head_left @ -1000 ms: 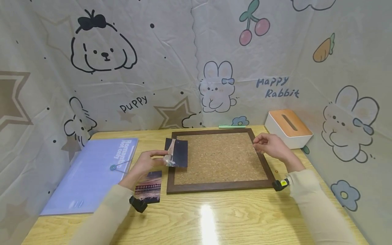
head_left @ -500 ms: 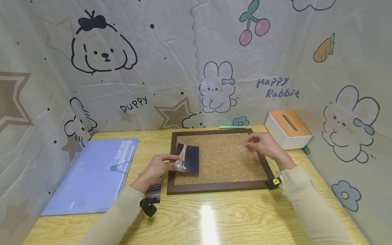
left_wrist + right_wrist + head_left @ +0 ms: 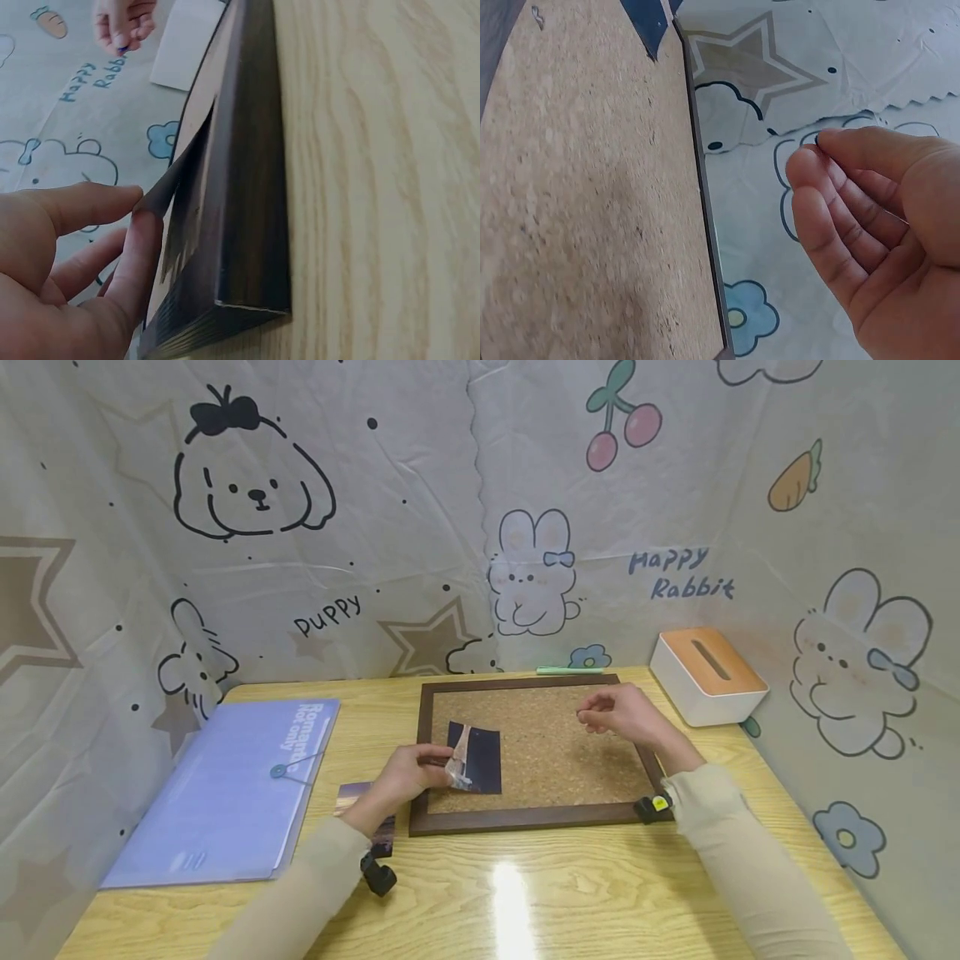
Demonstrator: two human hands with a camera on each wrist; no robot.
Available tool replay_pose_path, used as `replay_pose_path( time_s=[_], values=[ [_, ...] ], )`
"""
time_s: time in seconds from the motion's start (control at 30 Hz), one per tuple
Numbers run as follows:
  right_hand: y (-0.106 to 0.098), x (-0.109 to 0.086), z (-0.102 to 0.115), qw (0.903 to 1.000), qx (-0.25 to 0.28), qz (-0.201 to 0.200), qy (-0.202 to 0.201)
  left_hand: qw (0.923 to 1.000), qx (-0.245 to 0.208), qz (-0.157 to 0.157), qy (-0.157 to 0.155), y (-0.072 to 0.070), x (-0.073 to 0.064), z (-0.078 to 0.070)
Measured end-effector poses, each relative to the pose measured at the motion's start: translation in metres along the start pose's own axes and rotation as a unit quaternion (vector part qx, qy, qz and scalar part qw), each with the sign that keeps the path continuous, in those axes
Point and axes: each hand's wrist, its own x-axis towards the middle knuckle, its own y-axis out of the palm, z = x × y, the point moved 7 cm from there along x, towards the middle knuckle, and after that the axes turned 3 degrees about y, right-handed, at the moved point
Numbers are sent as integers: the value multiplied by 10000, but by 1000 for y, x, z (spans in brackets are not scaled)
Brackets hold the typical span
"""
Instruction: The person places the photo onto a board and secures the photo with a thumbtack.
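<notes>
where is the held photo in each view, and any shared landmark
Head: the held photo is just below centre, pinched by the left hand.
Left wrist: the held photo is left of centre, seen nearly edge-on.
Right wrist: just a corner of the held photo, at the top.
Shared landmark: the framed cork board.

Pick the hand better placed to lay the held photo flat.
Left, likely: left hand pinches the photo over the corkboard; right hand, apart from the photo, pinches a small blue item.
</notes>
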Motion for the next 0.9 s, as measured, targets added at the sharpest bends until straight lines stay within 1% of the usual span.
replay_pose_path(
  time_s=[0.17, 0.3, 0.4, 0.53, 0.7, 0.9],
  values=[
    [8, 4, 6, 9999, -2, 46, -122, 9983, 530, -149, 162, 4, 2, -1],
    [18, 9, 10, 9996, 41, 232, -133, 9950, 953, -142, 258, 7, 3, -2],
    [26, 11, 13, 9994, -6, 325, -116, 9927, 1176, -80, 275, 8, 2, -2],
    [37, 15, 18, 9991, -52, 416, -116, 9896, 1396, -56, 329, 9, 0, -6],
    [55, 24, 22, 9978, 96, 655, -36, 9853, 1649, -57, 432, 10, -3, -12],
    [78, 39, 25, 9967, 150, 798, 31, 9834, 1769, -34, 407, 11, -3, -11]
  ],
)
